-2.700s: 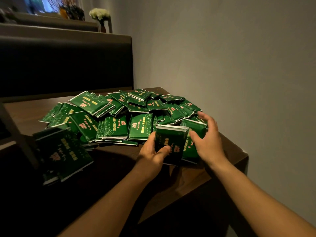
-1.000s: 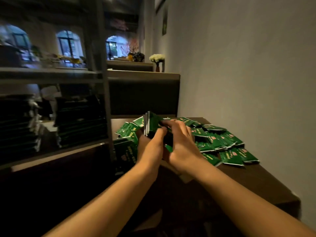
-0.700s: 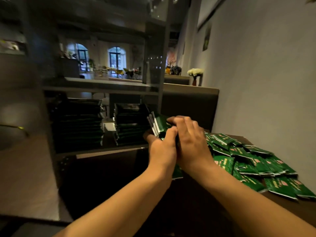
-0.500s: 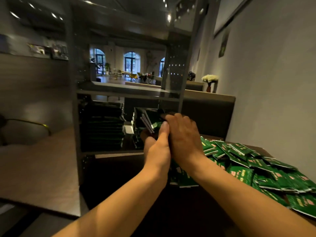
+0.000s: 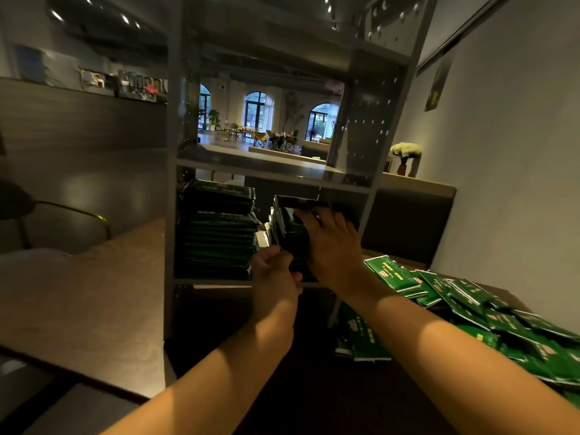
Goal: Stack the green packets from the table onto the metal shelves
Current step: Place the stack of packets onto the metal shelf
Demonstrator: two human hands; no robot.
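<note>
both hands gripping packet bundle (image 5: 290, 229) at metal shelf (image 5: 270, 175), right hand (image 5: 334, 246) above, left hand (image 5: 274, 271) below

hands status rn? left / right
Left hand: curled, gripping the bottom of the packet bundle.
Right hand: fingers curled over the same bundle, holding it at the metal shelf.

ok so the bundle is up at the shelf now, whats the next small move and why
Probably ease the bundle of packets down flat in the shelf bay right of the tall stack. Both the left hand and right hand grip it, tilted on edge, at the shelf opening, and many packets on the table still wait.
</note>
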